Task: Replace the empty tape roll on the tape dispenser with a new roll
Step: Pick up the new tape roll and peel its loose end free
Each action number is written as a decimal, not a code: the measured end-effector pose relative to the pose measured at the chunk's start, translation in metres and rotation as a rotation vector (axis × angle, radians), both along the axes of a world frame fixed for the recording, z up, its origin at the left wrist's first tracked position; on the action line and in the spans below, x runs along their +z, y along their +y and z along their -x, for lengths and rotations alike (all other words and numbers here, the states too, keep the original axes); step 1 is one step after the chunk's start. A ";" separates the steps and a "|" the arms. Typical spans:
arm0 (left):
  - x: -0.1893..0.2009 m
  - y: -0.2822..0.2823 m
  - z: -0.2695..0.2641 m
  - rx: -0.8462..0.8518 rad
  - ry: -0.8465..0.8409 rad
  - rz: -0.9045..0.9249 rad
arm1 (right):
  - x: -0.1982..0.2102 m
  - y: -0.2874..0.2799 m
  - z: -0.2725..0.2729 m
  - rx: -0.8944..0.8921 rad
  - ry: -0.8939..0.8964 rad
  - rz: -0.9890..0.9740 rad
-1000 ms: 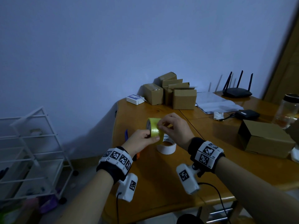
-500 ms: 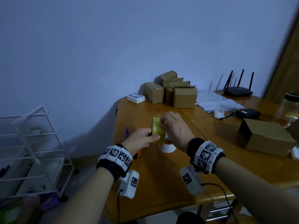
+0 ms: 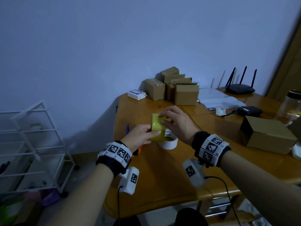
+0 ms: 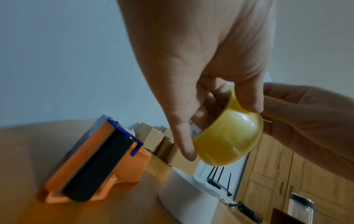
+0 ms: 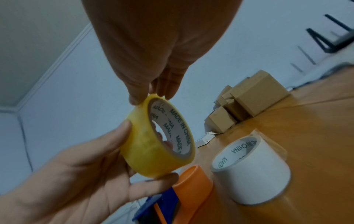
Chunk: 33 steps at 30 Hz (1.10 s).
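My left hand (image 3: 152, 133) holds a yellow tape roll (image 3: 157, 129) on edge above the wooden table (image 3: 162, 176), thumb on its outer band and fingers inside the core (image 4: 228, 141). My right hand (image 3: 162, 119) pinches the roll's upper rim with thumb and fingertips (image 5: 149, 145). Just below, a bare white cardboard core (image 3: 168, 143) stands on the table (image 5: 252, 172). The orange tape dispenser (image 4: 91, 163) with blue parts and a black roller lies beside the core; in the head view my left hand hides most of the dispenser (image 3: 138, 150).
Several small cardboard boxes (image 3: 179, 90) and a white device (image 3: 136, 94) stand at the table's back. Papers (image 3: 218, 100), a black router (image 3: 239, 89), a brown box (image 3: 267, 134) and a jar (image 3: 291, 108) occupy the right. A white wire rack (image 3: 32, 144) stands left of the table.
The yellow roll has been turned in my left hand, so its band now faces me instead of its open side. My right fingertips stayed at its upper rim.
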<state>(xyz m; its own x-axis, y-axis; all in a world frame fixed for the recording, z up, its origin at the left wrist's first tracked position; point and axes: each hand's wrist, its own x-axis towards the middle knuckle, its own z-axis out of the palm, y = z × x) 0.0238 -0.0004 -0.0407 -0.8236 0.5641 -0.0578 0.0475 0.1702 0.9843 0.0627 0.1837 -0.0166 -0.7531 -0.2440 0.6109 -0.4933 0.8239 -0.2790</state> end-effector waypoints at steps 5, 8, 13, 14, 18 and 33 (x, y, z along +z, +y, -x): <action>-0.003 -0.001 0.002 -0.023 0.004 0.041 | 0.007 0.004 -0.001 0.008 -0.054 -0.004; -0.004 0.000 0.000 -0.026 0.025 0.061 | 0.003 0.002 0.001 -0.026 -0.047 -0.044; -0.005 0.001 0.003 -0.014 0.084 0.117 | -0.006 -0.001 0.000 -0.081 -0.034 -0.106; -0.004 0.000 0.003 -0.016 0.095 0.126 | -0.007 -0.003 -0.002 -0.095 -0.018 -0.129; -0.002 0.000 0.002 -0.019 0.146 0.163 | -0.007 -0.007 -0.006 -0.126 0.023 -0.219; -0.006 0.001 0.002 0.044 0.271 0.173 | -0.008 -0.017 -0.003 -0.141 -0.110 0.028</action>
